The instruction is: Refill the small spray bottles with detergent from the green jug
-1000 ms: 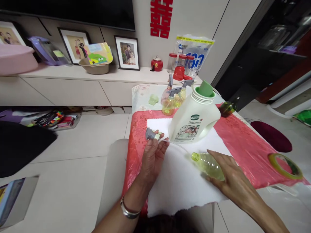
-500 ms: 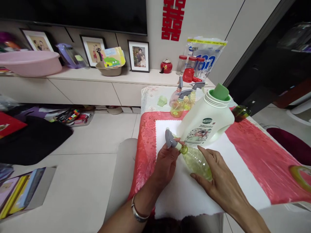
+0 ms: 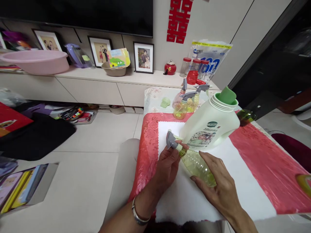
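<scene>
A clear yellow-green spray bottle (image 3: 198, 165) lies tilted above the white cloth (image 3: 184, 204). My left hand (image 3: 168, 161) grips its grey spray head (image 3: 171, 140) and neck. Around the bottle's lower body curves my right hand (image 3: 218, 181), thumb on the near side and fingers on the far side. Just behind stands a large pale green jug (image 3: 210, 126) with a green cup (image 3: 227, 95) in its mouth. Several more spray bottles (image 3: 180, 110) with grey heads stand at the table's far part, beside a small light green object (image 3: 165, 102).
Red plastic (image 3: 262, 161) covers much of the table. A dark green bottle (image 3: 246, 117) lies right of the jug. On the cabinet (image 3: 92, 87) stand picture frames, a pink basin (image 3: 36, 61), a red pot (image 3: 170, 68), red-lidded jars and a large bag (image 3: 211, 53).
The view has shifted, so the scene sits slightly further right. Both hands keep their hold on the spray bottle, with little change in pose.
</scene>
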Demonstrator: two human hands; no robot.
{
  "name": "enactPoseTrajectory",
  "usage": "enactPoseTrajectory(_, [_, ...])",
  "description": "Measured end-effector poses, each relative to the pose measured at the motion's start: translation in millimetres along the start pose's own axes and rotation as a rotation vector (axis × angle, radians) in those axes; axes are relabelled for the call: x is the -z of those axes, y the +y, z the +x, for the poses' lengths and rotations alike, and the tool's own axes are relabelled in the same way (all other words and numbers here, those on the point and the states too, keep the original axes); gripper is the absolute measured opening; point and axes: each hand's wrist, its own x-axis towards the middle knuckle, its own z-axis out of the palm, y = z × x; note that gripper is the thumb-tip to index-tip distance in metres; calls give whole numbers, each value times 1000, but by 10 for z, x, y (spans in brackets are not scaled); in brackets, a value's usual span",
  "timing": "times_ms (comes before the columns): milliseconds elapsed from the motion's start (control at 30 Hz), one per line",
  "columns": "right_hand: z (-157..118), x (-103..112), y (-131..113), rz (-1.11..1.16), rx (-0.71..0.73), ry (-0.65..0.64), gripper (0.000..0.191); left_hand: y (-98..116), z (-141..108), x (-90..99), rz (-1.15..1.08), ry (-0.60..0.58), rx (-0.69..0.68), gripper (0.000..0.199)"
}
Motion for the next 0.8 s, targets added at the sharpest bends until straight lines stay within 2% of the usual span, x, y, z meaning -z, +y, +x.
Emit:
enactPoseTrajectory(233, [-26, -48, -12, 30, -33, 52, 51, 28, -18, -45, -41, 20, 34, 30])
enactPoseTrajectory(433, [-2, -125, -67, -14, 0, 146, 51, 14, 13, -59, -80, 48, 21, 20])
enactPoseTrajectory(533, [-41, -202, -95, 43, -85, 149, 48, 18, 23, -53, -91, 61, 31, 20])
enactPoseTrajectory(633, [-124, -269, -121, 274, -337, 120, 44, 39, 9, -54, -81, 71, 23, 19])
enactPoseTrajectory(700, [-166, -300, -138, 565, -635, 99, 50, 51, -10, -61, -57, 46, 33, 18])
enactPoseTrajectory(800, [-169, -346, -173, 1070, -1100, 108, 74, 49, -35, -77, -54, -15, 64, 19])
